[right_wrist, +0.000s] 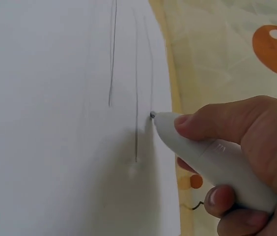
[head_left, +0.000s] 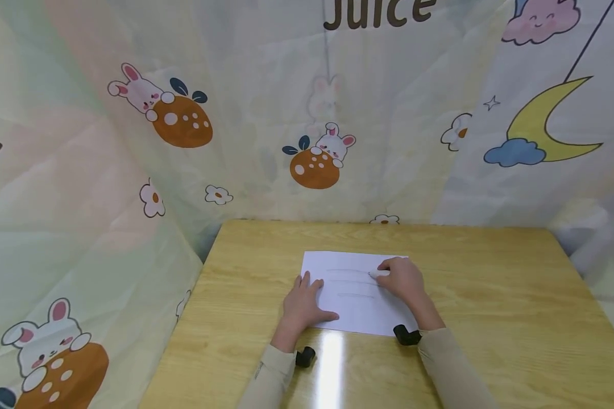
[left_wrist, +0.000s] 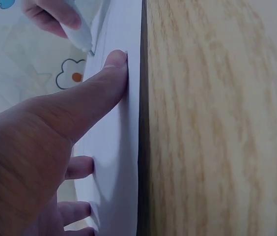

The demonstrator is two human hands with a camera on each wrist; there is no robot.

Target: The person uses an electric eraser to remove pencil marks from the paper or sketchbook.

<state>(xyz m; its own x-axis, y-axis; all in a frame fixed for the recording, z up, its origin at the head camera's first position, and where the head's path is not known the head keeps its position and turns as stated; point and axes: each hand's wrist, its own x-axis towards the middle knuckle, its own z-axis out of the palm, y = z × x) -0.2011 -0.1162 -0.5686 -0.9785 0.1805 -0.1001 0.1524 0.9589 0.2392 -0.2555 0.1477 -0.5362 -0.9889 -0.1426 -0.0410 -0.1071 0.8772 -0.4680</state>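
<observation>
A white sheet of paper (head_left: 353,318) lies on the wooden table, with several thin grey lines (right_wrist: 136,98) across it. My right hand (head_left: 405,279) grips a thick white pen-shaped electric eraser (right_wrist: 217,164), thumb on top and fingers curled beneath. Its small dark tip meets the end of the line nearest the paper's far edge. A faint smudge lies at the end of the middle line. With fingers spread, my left hand (head_left: 303,307) presses on the sheet's left side; its thumb (left_wrist: 96,91) lies along the near edge in the left wrist view.
The wooden table (head_left: 491,295) extends around the sheet on all sides. Behind it and to the left hangs a patterned cloth (head_left: 256,113) with rabbits, flowers and a moon. Black wrist mounts (head_left: 407,335) sit by both cuffs.
</observation>
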